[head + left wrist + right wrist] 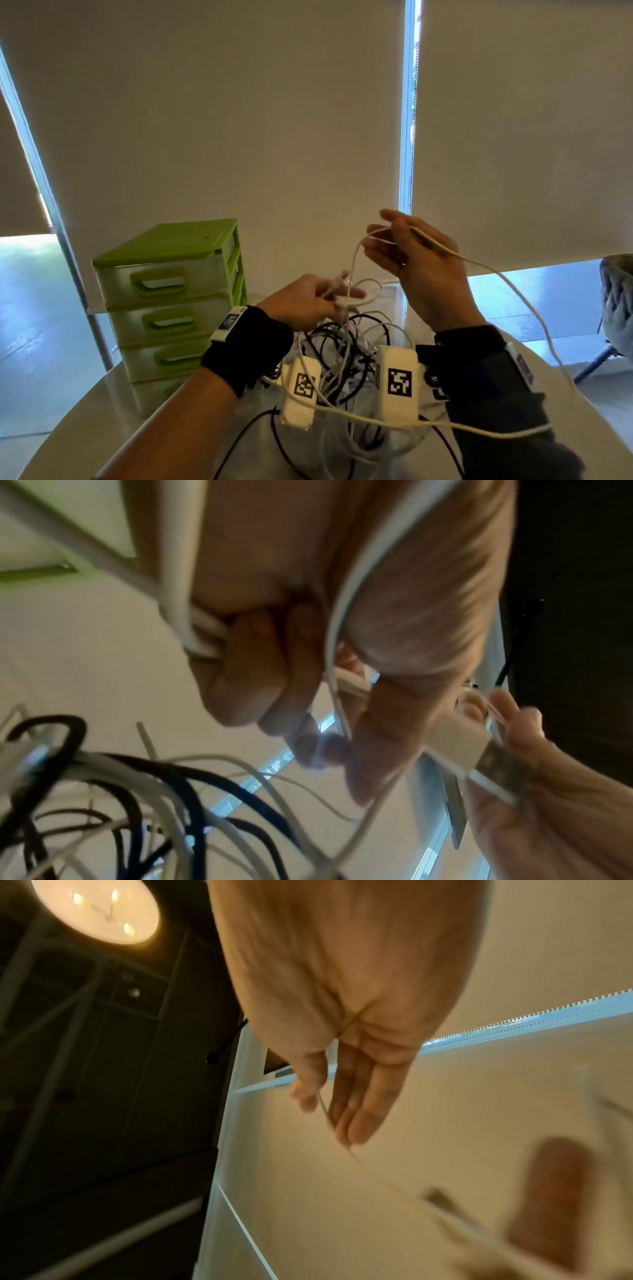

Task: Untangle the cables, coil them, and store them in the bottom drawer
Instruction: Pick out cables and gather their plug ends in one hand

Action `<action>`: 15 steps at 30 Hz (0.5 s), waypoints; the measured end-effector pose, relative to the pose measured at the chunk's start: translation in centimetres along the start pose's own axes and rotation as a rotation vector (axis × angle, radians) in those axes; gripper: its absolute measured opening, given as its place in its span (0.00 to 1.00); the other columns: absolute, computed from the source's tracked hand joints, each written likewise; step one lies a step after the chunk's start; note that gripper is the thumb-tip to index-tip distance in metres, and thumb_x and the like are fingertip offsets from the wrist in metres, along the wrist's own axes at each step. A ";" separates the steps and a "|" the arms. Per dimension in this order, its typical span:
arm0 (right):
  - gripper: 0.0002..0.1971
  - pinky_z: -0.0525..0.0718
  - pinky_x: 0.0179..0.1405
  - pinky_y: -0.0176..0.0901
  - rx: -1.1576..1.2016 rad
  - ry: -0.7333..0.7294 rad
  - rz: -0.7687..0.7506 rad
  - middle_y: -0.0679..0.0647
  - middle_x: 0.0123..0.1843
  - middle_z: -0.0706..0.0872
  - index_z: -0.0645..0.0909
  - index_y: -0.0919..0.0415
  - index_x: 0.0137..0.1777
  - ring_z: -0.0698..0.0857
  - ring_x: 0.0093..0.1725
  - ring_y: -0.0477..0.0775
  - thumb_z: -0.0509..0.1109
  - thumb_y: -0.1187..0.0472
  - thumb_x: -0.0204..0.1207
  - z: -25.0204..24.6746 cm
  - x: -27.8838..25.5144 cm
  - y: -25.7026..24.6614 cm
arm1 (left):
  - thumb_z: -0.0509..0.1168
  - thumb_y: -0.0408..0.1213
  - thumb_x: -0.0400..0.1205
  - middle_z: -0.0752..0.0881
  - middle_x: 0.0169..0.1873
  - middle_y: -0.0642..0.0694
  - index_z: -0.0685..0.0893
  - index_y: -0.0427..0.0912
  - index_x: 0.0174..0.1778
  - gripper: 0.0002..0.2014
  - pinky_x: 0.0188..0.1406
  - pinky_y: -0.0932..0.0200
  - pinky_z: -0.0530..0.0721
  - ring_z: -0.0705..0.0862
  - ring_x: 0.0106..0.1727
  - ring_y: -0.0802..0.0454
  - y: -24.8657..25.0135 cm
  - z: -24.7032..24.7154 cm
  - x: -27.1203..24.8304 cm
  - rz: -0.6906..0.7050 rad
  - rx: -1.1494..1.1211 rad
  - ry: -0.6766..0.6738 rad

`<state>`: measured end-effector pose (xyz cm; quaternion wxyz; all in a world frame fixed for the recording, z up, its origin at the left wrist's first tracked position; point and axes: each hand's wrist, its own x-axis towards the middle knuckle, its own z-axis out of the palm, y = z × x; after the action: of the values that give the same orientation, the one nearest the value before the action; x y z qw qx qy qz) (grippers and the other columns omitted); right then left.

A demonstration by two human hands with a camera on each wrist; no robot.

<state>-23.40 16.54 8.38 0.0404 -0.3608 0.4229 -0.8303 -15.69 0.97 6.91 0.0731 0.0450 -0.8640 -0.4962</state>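
1. The left hand (301,303) is clenched round the plug end and a few turns of a white cable (352,267), just above the tangle; the left wrist view shows its fingers (260,669) curled over several white strands.
2. The right hand (416,263) is raised higher, fingers nearly straight. The same white cable runs between thumb and fingers and over the back of the hand, guided rather than gripped.
3. From there the cable trails off to the right, sags past the table's right edge and loops back across the right forearm.
4. The rest of the cables (346,356), black and white mixed, lie heaped near the middle of the table (102,428), directly under both wrists.
5. Handling, as a judgement: thin, light, limp and smooth, so a strand slides through loose fingers and snags at any crossing. Best held at the stiffer plug end, feeding slack gently; hard pulling would tighten knots.
6. The green drawer unit (171,308) stands at the table's left edge, all drawers closed; which one is the bottom drawer is partly hidden by the left arm.
7. Room looks open above and to the right; the dangling loop could catch on the table's edge.
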 end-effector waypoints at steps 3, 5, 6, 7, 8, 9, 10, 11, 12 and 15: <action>0.11 0.88 0.49 0.46 0.083 0.108 -0.043 0.62 0.48 0.91 0.86 0.60 0.55 0.91 0.50 0.61 0.64 0.59 0.80 -1.0 0.3 -0.7 | 0.61 0.18 0.80 0.84 0.23 0.60 0.84 0.30 0.59 0.14 0.23 0.80 0.73 0.80 0.23 0.71 -0.7 -0.1 -0.3 -0.012 -0.044 -0.067; 0.10 0.88 0.49 0.45 0.087 0.144 -0.054 0.61 0.47 0.91 0.86 0.60 0.56 0.91 0.49 0.60 0.63 0.61 0.82 -1.2 0.4 -0.5 | 0.65 0.24 0.81 0.86 0.26 0.60 0.87 0.32 0.54 0.09 0.30 0.78 0.77 0.83 0.27 0.70 -0.9 -0.1 -0.5 0.029 -0.006 -0.037; 0.10 0.88 0.49 0.45 0.085 0.155 -0.055 0.61 0.47 0.91 0.86 0.60 0.56 0.91 0.49 0.59 0.63 0.62 0.83 -1.1 0.4 -0.3 | 0.67 0.26 0.81 0.89 0.32 0.59 0.89 0.36 0.50 0.07 0.37 0.76 0.79 0.86 0.34 0.70 -1.2 -0.1 -0.4 0.068 0.047 0.003; 0.10 0.88 0.49 0.45 0.074 0.150 -0.052 0.60 0.47 0.91 0.85 0.59 0.58 0.91 0.48 0.59 0.64 0.63 0.82 -0.9 0.4 -0.2 | 0.68 0.26 0.80 0.89 0.37 0.57 0.90 0.39 0.48 0.07 0.45 0.72 0.84 0.87 0.40 0.68 -1.2 -0.1 -0.3 0.105 0.085 0.066; 0.11 0.89 0.49 0.45 0.033 0.127 -0.039 0.60 0.48 0.90 0.84 0.57 0.61 0.91 0.48 0.58 0.66 0.65 0.81 -0.7 0.4 0.0 | 0.67 0.26 0.80 0.89 0.40 0.57 0.91 0.39 0.47 0.08 0.50 0.68 0.85 0.87 0.42 0.63 -1.3 -0.3 -0.1 0.123 0.069 0.158; 0.16 0.88 0.47 0.45 -0.053 0.081 -0.009 0.59 0.49 0.90 0.82 0.55 0.66 0.91 0.47 0.58 0.68 0.66 0.80 -0.6 0.4 0.2 | 0.66 0.24 0.81 0.88 0.41 0.56 0.90 0.36 0.47 0.08 0.46 0.69 0.85 0.87 0.39 0.59 -1.1 -0.6 0.1 0.127 0.001 0.254; 0.21 0.88 0.44 0.44 -0.191 0.012 0.046 0.58 0.51 0.89 0.78 0.53 0.71 0.91 0.46 0.58 0.71 0.66 0.78 -0.5 0.3 0.4 | 0.65 0.24 0.82 0.87 0.40 0.54 0.90 0.34 0.48 0.08 0.29 0.72 0.83 0.85 0.31 0.59 -1.0 -1.0 0.3 0.132 -0.091 0.330; 0.26 0.86 0.40 0.42 -0.358 -0.089 0.125 0.55 0.51 0.89 0.74 0.51 0.75 0.91 0.45 0.57 0.72 0.64 0.77 -0.4 0.1 0.6 | 0.64 0.25 0.82 0.87 0.37 0.53 0.89 0.34 0.47 0.08 0.19 0.72 0.74 0.79 0.23 0.62 -0.7 -1.5 0.2 0.132 -0.168 0.378; 0.29 0.84 0.38 0.40 -0.523 -0.221 0.216 0.53 0.51 0.90 0.72 0.49 0.76 0.91 0.43 0.55 0.74 0.61 0.76 -0.2 -0.2 0.9 | 0.65 0.27 0.83 0.86 0.32 0.54 0.89 0.36 0.46 0.08 0.17 0.67 0.65 0.72 0.18 0.62 -0.7 -2.1 0.4 0.126 -0.199 0.415; 0.26 0.82 0.38 0.37 -0.878 -0.623 0.445 0.51 0.49 0.91 0.77 0.44 0.71 0.90 0.41 0.48 0.77 0.53 0.73 0.7 -1.2 2.3 | 0.68 0.34 0.82 0.81 0.24 0.53 0.91 0.42 0.41 0.07 0.18 0.64 0.57 0.63 0.17 0.60 -0.5 -3.5 0.3 0.124 -0.254 0.435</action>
<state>-22.64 15.03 6.27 0.1829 -0.4735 0.7613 -0.4034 -15.34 -2.28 8.26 0.2927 0.0882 -0.7599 -0.5737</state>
